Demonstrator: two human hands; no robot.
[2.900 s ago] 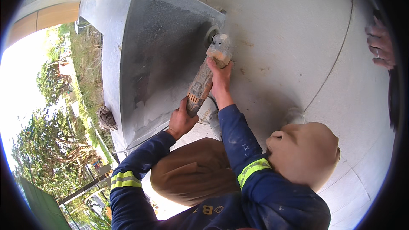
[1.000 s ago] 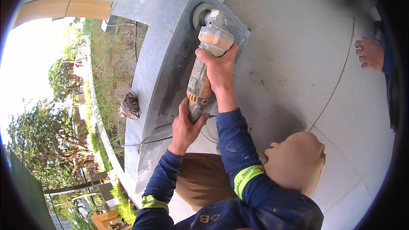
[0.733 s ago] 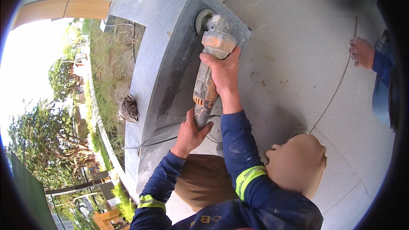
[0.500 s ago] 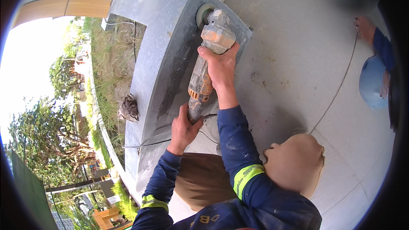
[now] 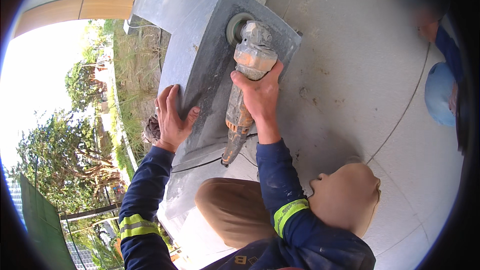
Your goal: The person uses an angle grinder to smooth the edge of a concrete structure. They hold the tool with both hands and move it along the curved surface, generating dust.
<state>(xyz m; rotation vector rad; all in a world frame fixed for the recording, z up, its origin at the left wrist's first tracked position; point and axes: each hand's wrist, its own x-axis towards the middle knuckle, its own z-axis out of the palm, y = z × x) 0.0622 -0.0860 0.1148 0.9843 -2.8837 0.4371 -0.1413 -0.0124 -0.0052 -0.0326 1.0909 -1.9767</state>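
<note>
My right hand (image 5: 261, 92) is wrapped around the body of a worn grey and orange angle grinder (image 5: 255, 57). The grinder's round disc (image 5: 236, 30) lies against the dark side face of a grey stone ledge (image 5: 210, 77), near its far corner. My left hand (image 5: 173, 122) rests on the ledge's upper edge with fingers spread, holding no tool. Beside it, partly hidden behind the hand, is a crumpled brown cloth (image 5: 150, 130). The grinder's tail end hangs free near a black cable (image 5: 202, 165).
At the right, another person's hand (image 5: 428, 30) and blue-clad knee (image 5: 439, 95) show. A thin dark cord (image 5: 411, 97) curves over the concrete floor (image 5: 345, 85). My bent knee (image 5: 230, 207) is close below the grinder. Planting (image 5: 131, 65) lies beyond the ledge.
My left hand has let go of the grinder's rear end and moved left onto the ledge edge. The right hand keeps its hold, with the disc still at the side face.
</note>
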